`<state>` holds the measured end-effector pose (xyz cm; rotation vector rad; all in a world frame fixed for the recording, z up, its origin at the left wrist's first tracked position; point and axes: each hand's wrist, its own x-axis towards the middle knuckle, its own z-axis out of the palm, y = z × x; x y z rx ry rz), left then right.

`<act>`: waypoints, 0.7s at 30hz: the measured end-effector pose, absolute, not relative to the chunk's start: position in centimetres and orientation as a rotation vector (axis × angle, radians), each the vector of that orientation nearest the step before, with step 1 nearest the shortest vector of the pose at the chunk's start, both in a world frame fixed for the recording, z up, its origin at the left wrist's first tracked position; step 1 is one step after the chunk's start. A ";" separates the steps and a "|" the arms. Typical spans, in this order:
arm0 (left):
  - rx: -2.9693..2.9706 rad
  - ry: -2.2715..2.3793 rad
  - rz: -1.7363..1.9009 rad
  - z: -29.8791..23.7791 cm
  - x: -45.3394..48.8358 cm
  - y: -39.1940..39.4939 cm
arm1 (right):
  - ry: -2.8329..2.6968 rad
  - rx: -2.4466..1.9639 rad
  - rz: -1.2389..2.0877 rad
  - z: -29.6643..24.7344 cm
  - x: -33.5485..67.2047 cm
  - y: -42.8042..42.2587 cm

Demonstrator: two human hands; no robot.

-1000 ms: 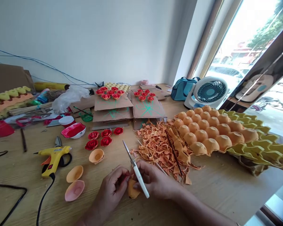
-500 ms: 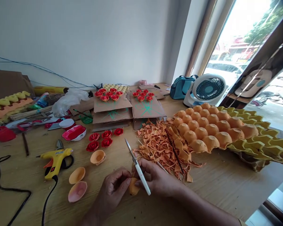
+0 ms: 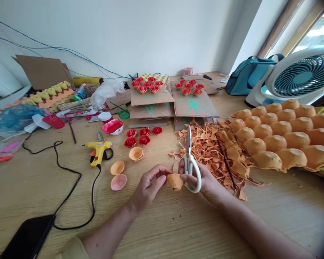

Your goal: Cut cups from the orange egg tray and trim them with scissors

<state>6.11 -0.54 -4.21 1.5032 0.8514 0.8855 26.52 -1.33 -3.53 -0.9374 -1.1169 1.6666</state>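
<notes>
An orange egg-carton cup (image 3: 175, 182) is held between my two hands, low over the table. My left hand (image 3: 152, 183) pinches its left edge with thumb and fingertips. My right hand (image 3: 205, 180) has white-handled scissors (image 3: 189, 160) in its grip, blades pointing up and away, and its thumb touches the cup's right side. Part of another round orange rim (image 3: 176, 166) shows behind, partly hidden by the right hand. Left of my hands lie stacked orange cups (image 3: 136, 154), a single orange cup (image 3: 117, 167) and a pinkish cup (image 3: 118, 182).
Orange scraps (image 3: 210, 151) are heaped beside an orange egg tray (image 3: 286, 138). Red paper roses (image 3: 144, 140) sit near cardboard stands (image 3: 151, 99). A yellow glue gun (image 3: 98, 149) with black cord, a bowl of red paint (image 3: 112, 127), a fan (image 3: 299, 77) and a black device (image 3: 28, 235) also stand around.
The view has swung left and closer. The scissors have turned from slanting across the cup to upright beside it, their handle loops now visible. The cup's side now faces me.
</notes>
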 end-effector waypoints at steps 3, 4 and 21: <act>1.400 0.815 0.923 -4.5 6.3 -0.5 | -1.059 -0.950 1.655 -3.5 26.7 -1.2; 1.395 0.815 0.944 -4.7 6.4 -0.5 | -1.057 -0.955 1.657 -3.6 26.7 -1.2; 2.357 1.102 1.070 -5.0 6.1 -1.2 | -1.255 -1.014 1.642 -3.9 26.6 -1.4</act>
